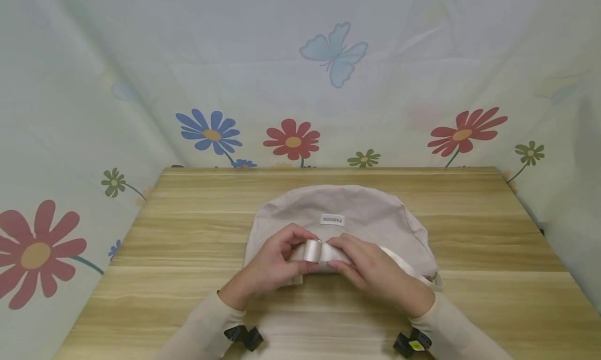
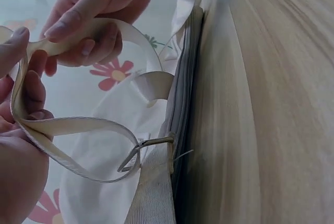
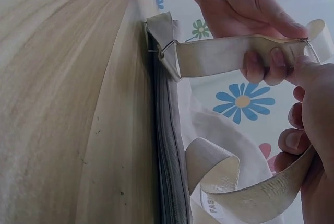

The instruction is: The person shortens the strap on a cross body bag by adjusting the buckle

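Note:
A light beige fabric bag [image 1: 371,206] lies on the table, its small white FASHION label [image 1: 332,220] upside down in the head view. Above its near edge, my left hand [image 1: 274,258] pinches a looped cream webbing strap [image 1: 312,251] between fingers and thumb. My right hand [image 1: 373,268] holds the same strap just to the right. Between both hands sits a metal slider buckle [image 3: 313,51], partly hidden by fingers in the right wrist view. One strap end passes through a metal ring [image 2: 148,142] at the bag's edge. A dark zipper [image 3: 164,151] runs along that edge.
The wood-grain table [image 1: 188,214] extends around the bag. A white curtain [image 1: 263,83] printed with flowers and a butterfly hangs behind it and at both sides. Black camera mounts [image 1: 244,338] sit on both wrists, over pale sleeves.

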Tool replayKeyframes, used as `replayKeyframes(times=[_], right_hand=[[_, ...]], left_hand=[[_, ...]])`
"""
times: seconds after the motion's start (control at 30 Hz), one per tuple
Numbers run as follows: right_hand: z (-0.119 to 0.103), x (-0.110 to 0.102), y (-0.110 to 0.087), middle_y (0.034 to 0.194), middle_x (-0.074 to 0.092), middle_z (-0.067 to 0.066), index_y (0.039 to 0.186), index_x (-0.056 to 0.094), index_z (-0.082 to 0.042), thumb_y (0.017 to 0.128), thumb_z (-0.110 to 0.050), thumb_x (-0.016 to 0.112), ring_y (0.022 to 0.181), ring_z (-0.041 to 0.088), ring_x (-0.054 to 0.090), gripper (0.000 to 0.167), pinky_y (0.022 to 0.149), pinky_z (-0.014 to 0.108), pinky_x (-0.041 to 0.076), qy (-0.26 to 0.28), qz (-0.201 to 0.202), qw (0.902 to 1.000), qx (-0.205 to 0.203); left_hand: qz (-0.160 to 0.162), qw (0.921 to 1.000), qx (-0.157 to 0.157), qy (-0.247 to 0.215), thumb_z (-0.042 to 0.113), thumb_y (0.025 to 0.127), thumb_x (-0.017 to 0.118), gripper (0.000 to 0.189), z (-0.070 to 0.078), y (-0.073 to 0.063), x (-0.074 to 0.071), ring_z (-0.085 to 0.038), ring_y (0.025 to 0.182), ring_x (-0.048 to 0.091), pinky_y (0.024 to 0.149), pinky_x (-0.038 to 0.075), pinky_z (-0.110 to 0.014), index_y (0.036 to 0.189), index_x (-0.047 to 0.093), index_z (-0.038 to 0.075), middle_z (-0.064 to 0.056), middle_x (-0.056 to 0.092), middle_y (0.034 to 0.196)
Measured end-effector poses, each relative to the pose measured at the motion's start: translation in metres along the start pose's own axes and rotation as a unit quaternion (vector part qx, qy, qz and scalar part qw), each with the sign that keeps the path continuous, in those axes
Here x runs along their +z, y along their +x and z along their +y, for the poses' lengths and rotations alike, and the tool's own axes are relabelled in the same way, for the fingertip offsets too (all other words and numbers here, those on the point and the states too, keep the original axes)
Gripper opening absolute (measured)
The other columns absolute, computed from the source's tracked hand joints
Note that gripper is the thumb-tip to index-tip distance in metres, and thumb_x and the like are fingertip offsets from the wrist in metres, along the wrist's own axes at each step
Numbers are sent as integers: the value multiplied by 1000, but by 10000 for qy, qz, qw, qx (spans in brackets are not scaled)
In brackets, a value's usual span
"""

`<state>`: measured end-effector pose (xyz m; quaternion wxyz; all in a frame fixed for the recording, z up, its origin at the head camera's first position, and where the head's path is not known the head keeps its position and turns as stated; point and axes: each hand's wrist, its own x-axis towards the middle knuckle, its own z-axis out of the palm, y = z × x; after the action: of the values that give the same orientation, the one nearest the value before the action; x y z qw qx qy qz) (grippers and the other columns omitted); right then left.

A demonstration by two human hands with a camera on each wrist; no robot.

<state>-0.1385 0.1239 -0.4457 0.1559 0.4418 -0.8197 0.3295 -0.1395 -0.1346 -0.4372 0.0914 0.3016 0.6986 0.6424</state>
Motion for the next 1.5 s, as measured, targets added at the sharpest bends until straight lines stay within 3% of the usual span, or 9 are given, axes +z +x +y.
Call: replayKeyframes(times=[0.2,0.33,0.57,0.8,0.87,0.97,1.23,1.4,1.5], right_hand=[[-1,0,1,110,69,-4,131,62,-9,114,-40,51,89,6,64,36,79,30,58,-190,96,9998,-60],[-1,0,2,109,69,-3,131,62,-9,114,-41,49,89,7,64,38,79,30,58,-274,159,9993,-180],[-4,-1,2,116,71,0,136,62,-8,113,-42,50,97,10,69,43,84,32,60,-185,155,9994,-243],[-5,-1,5,118,72,2,139,63,-5,110,-37,60,98,13,72,43,85,31,61,6,355,9987,-353],[-5,-1,6,118,72,3,138,63,-5,109,-34,63,98,14,72,41,84,31,61,33,405,9984,-388],[-5,-1,6,119,72,1,137,64,-6,109,-37,63,98,15,73,42,85,31,61,31,375,9988,-321],[-1,1,5,116,72,-1,133,65,-7,109,-41,62,96,9,70,42,82,28,60,-88,360,9989,-278],[4,3,5,114,73,0,132,66,-6,110,-41,60,94,10,70,42,80,29,59,-133,497,9979,-381],[6,4,4,115,73,1,132,66,-5,110,-42,59,97,12,72,43,83,30,60,-98,550,9977,-388]], left_hand=[[139,9966,71,808,-5,90,83,44,2,-1,-1,-10,112,66,95,57,-29,128,62,1,-21,70,131],[248,9841,437,1705,1,86,89,45,2,1,-1,-13,114,67,100,55,-29,125,69,6,-11,75,125],[325,9399,1787,2892,13,75,98,50,0,6,-4,-19,108,70,94,60,-33,119,76,7,-5,72,116],[362,8985,2113,3830,23,73,98,45,4,7,-3,-13,97,70,86,60,-24,110,78,5,-2,71,110],[346,8913,2137,3984,25,74,97,45,4,8,-3,-12,97,70,86,60,-23,109,78,6,-2,71,110],[293,8898,2083,4049,26,75,97,46,5,8,-3,-12,99,70,87,60,-22,111,78,6,-2,71,112],[-80,9005,1678,4010,17,85,95,43,10,6,-7,-16,109,69,98,60,-29,122,76,6,-4,70,122],[-74,8987,1490,4124,17,87,92,43,10,3,-11,-16,110,69,98,60,-31,125,74,6,-4,72,122],[-9,9077,1413,3950,20,88,91,43,9,1,-12,-14,106,68,94,60,-30,125,73,7,-3,73,120]])
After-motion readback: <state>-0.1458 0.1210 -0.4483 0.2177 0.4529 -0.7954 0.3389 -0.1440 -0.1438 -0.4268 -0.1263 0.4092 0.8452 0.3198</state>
